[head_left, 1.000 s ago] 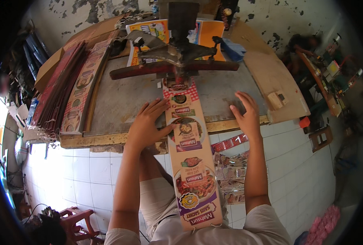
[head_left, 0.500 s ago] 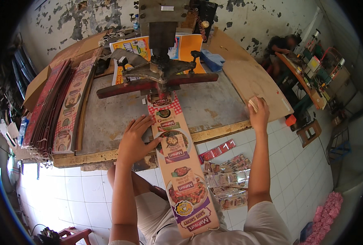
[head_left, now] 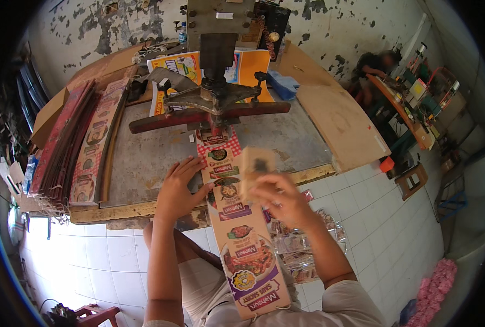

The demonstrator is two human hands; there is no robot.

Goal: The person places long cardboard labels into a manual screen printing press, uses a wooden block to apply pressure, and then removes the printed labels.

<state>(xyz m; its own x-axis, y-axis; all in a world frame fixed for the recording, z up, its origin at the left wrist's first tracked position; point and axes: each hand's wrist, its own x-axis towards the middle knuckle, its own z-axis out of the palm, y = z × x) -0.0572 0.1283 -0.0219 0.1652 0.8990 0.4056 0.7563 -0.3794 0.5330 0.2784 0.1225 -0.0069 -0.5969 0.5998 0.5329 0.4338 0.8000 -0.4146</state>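
Note:
A long printed cardboard strip (head_left: 246,248), tan with food pictures, runs from under the press head (head_left: 215,109) over the table edge toward my lap. My left hand (head_left: 181,188) lies with fingers spread on the metal tabletop, its thumb touching the strip's left edge. Over the strip's right side, my right hand (head_left: 286,199) grips a tan wooden-looking block (head_left: 258,163) with a dark patch on its face. Block and fingers are smeared by motion, and I cannot tell whether the block touches the strip. The strip's far end is partly hidden beneath the press.
Stacked printed strips (head_left: 92,141) stand at the table's left. A brown board (head_left: 335,120) and a blue object (head_left: 283,85) lie on the right. Printed plastic-wrapped pieces (head_left: 302,245) are on the tiled floor. Another person (head_left: 370,68) sits at a far-right bench.
My right hand has swung left from the board's corner to the strip, the tan block in its grip turning to show its face. My left hand and the strip have hardly moved.

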